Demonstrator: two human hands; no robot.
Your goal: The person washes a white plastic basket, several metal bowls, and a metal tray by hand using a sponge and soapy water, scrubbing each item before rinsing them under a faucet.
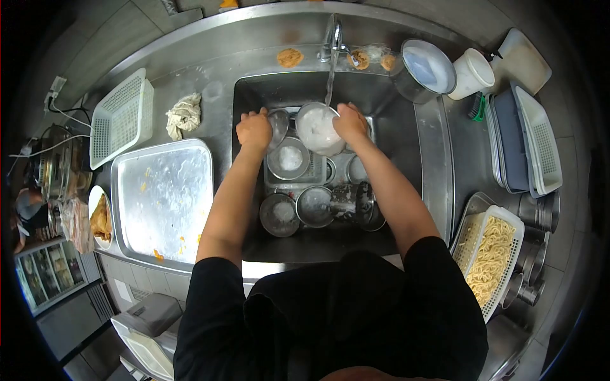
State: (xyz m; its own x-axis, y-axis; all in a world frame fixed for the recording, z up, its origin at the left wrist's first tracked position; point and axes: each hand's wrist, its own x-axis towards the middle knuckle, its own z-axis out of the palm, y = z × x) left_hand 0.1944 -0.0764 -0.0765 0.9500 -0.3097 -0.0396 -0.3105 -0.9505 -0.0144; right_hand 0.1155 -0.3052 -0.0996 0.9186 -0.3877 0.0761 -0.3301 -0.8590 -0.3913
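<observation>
My right hand (pixel 351 124) grips the rim of a round metal bowl full of white suds (pixel 318 127). Water from the tap (pixel 335 38) runs down at the back of this bowl. On the other side, my left hand (pixel 254 130) is closed on the edge of a smaller metal bowl (pixel 279 129), which is tilted on its side. Below them in the sink (pixel 400 216) lie several metal bowls and cups; one bowl (pixel 290 159) has foam in it, and a metal cylinder (pixel 345 202) lies sideways. My right forearm hides part of the sink.
Left of the sink are a wet metal tray (pixel 166 206), a crumpled cloth (pixel 184 116) and a white basket (pixel 121 117). At right stand a soapy tub (pixel 427 70), a white bucket (pixel 473 73), a green brush (pixel 477 106) and a basket of noodles (pixel 492 257).
</observation>
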